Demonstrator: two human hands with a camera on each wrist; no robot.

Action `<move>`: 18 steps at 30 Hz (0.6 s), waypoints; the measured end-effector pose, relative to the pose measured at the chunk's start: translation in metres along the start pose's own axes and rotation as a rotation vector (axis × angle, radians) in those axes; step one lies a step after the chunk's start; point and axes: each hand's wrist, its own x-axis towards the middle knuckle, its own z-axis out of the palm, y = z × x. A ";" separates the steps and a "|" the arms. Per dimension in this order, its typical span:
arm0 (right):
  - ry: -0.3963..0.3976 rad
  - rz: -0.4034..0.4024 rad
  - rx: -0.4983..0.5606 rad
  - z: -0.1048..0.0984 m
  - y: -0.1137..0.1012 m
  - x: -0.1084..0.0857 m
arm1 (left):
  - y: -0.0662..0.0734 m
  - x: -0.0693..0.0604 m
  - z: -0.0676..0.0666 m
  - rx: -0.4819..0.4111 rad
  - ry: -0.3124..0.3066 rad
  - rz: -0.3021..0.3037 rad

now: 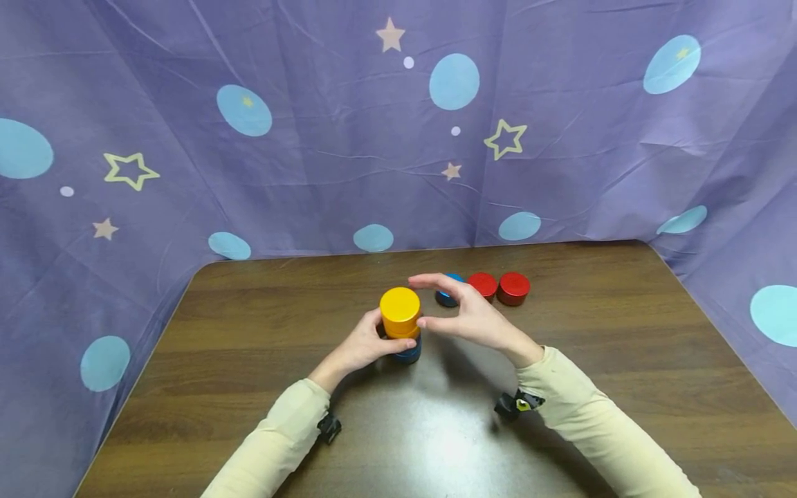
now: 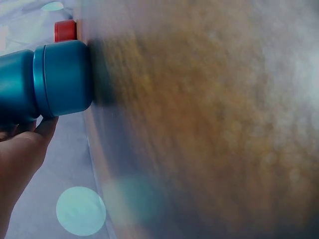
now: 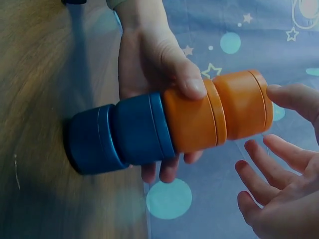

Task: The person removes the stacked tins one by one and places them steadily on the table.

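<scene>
Four round containers stand stacked upright: a lower blue one point(image 3: 92, 142), an upper blue one point(image 3: 139, 130), a lower orange one point(image 3: 189, 122) and a top orange one point(image 3: 244, 104), whose yellow-orange lid point(image 1: 400, 304) faces the head camera. My left hand point(image 1: 360, 347) grips the stack around its middle, thumb on the lower orange container in the right wrist view. Beside the top one, my right hand point(image 1: 476, 319) has its fingers spread and curved; its thumb is at the top container's edge, contact unclear. The left wrist view shows part of a hand point(image 2: 22, 154) behind blue containers point(image 2: 67, 77).
Behind my right hand, a blue container point(image 1: 447, 300) and two red containers point(image 1: 482, 285) point(image 1: 513, 289) stand in a row toward the back of the wooden table point(image 1: 249, 346). A purple patterned curtain point(image 1: 349, 138) hangs along the table's back and sides.
</scene>
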 end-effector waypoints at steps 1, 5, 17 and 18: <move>-0.003 -0.002 0.002 0.002 0.000 0.001 | 0.000 0.000 0.000 -0.011 -0.006 0.008; -0.015 -0.004 0.010 0.007 -0.002 0.004 | -0.001 0.001 0.000 -0.036 -0.019 0.039; -0.004 -0.002 0.022 0.015 -0.002 0.008 | 0.000 0.001 0.001 -0.053 -0.019 0.046; -0.002 0.005 0.020 0.016 -0.002 0.008 | 0.000 0.001 0.000 -0.054 -0.022 0.049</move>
